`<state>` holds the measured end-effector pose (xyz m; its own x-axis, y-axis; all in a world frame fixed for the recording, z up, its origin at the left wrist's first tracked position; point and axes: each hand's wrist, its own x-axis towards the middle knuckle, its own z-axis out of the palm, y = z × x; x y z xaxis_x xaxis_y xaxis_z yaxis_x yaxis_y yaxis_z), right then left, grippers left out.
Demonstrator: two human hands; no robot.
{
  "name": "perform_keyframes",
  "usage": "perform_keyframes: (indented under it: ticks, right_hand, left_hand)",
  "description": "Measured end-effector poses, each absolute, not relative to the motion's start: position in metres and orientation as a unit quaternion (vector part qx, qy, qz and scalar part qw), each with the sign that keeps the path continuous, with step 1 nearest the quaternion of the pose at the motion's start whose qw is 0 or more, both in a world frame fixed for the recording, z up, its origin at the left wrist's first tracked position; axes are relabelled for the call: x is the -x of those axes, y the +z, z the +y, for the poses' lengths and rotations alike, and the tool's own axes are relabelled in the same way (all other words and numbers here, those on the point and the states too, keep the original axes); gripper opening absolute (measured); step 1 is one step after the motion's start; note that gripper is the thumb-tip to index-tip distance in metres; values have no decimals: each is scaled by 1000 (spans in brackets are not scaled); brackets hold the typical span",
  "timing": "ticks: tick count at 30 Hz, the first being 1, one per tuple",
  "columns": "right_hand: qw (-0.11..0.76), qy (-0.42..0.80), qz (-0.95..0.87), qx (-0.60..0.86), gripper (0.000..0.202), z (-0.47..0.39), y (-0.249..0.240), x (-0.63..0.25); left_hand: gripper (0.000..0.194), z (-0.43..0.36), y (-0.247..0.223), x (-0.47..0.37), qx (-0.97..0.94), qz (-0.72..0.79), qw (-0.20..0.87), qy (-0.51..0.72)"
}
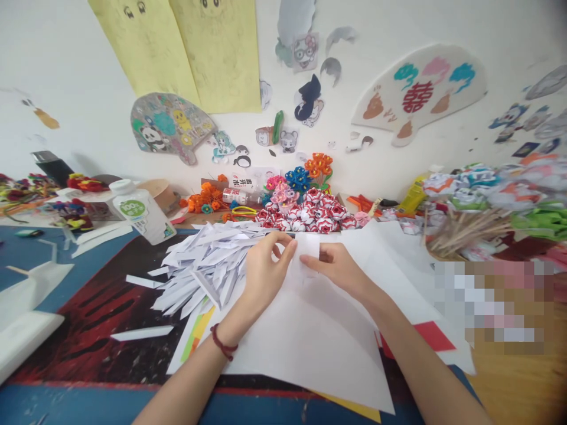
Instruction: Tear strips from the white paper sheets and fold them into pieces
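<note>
White paper piece, in the head view, is raised between the two hands above a large white sheet. The left hand has its grip pinched narrow on the left edge; the right hand has its grip, thumb and fingers, on the right edge. Paper strips lie heaped on the surface, beside the left hand.

Blue table, black-and-red mat atop it, heap of white paper strips on the mat
</note>
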<state>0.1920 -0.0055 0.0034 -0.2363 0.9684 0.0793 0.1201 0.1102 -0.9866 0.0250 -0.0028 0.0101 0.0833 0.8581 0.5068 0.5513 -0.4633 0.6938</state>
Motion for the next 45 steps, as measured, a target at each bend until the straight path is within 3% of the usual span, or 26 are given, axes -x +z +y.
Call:
perform_keyframes:
  ticks: [5,9,12,14,20,24,29,45]
  right_hand:
    - [410,454,-646,457,36,-4,1,-193]
    - [404,497,-630,440,37,-4,0,-192]
    - [407,510,-624,430,39,-5,-1,-191]
    - [418,507,-621,428,39,-5,-1,-191]
    - [447,471,-620,440,34,-4,0,-193]
    - [436,473,-625,442,33,-6,2,-193]
    - [421,477,-632,443,28,-10,4,-192]
    - [429,483,-636,423,29,-12,8,-191]
  left_hand:
    - [11,-6,6,-28,-735,500,81,450]
    - [12,-9,-2,-27,-740,495,-97,445]
    - [18,-11,-7,-23,-773,449,-212,395]
    - [27,-12,-9,-20,-802,424,-227,354]
    - [30,-12,-4,-24,-829,415,-50,373]
    - [25,-5,9,-24,-752,445,142,465]
    - [26,5,17,-15,-664,459,365,464]
    - [23,2,15,-16,-712,461,290,443]
